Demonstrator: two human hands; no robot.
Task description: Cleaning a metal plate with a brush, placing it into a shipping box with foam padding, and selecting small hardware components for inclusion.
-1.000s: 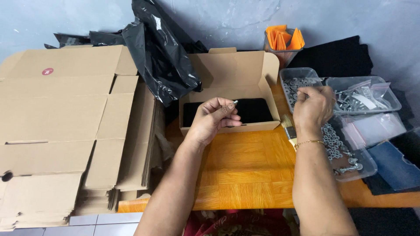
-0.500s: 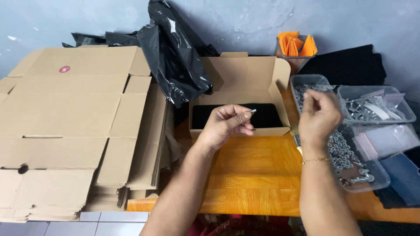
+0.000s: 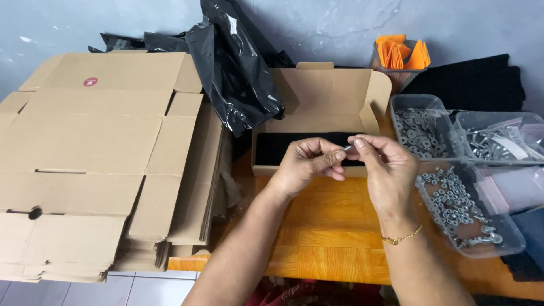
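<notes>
Scanning left: a tall stack of flattened cardboard boxes fills that whole side, overhanging the worktop edge.
Behind it: black plastic bags slump against the grey wall, draped over the stack's far corner.
Centre back: an open cardboard box stands with its lid up, a black lining showing inside.
Left hand: hovering just in front of that box, fingers curled in, thumb and forefinger pinched together on one end of a small metal screw.
The screw: held in the air between both hands, above the orange worktop, right at the box's front wall.
Right hand: meeting the left, fingertips closed on the other end of the same screw; a thin gold bracelet sits on the wrist.
Back right: a mesh cup of orange pieces beside a folded black cloth.
Right: a clear tray of washers, another clear tray with screws and small bags next to it.
Near right: a clear tray of nuts, just beside the right forearm.
</notes>
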